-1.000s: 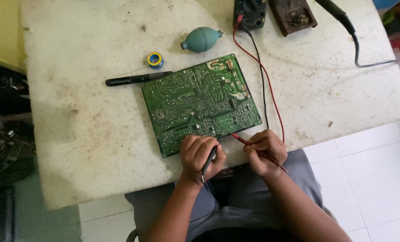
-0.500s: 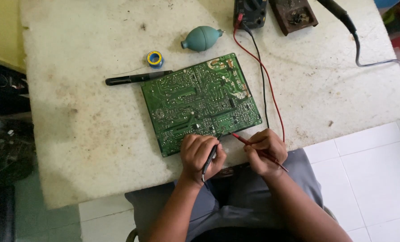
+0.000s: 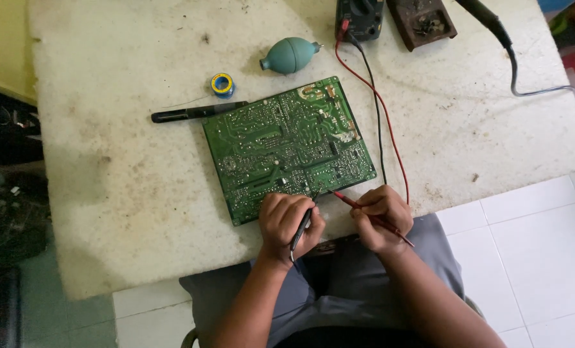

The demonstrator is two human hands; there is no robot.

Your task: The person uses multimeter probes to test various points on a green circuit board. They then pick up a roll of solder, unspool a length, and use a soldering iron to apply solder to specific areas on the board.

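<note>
So, the green circuit board (image 3: 287, 148) lies flat mid-counter (image 3: 126, 193), tilted. At its 6 o'clock edge, the left hand (image 3: 287, 222) has its fingers clamped on a black probe (image 3: 302, 225), tip touching the board. Right hand (image 3: 379, 216), at 5 o'clock, pinches a red probe (image 3: 365, 212). Teal blower bulb (image 3: 289, 55) sits at 12, solder spool (image 3: 222, 84) at 11.

Single head-worn view, looking steeply down from above, moderately close over white worktable (image 3: 139, 193), lap, tiled floor (image 3: 538, 232)
</note>
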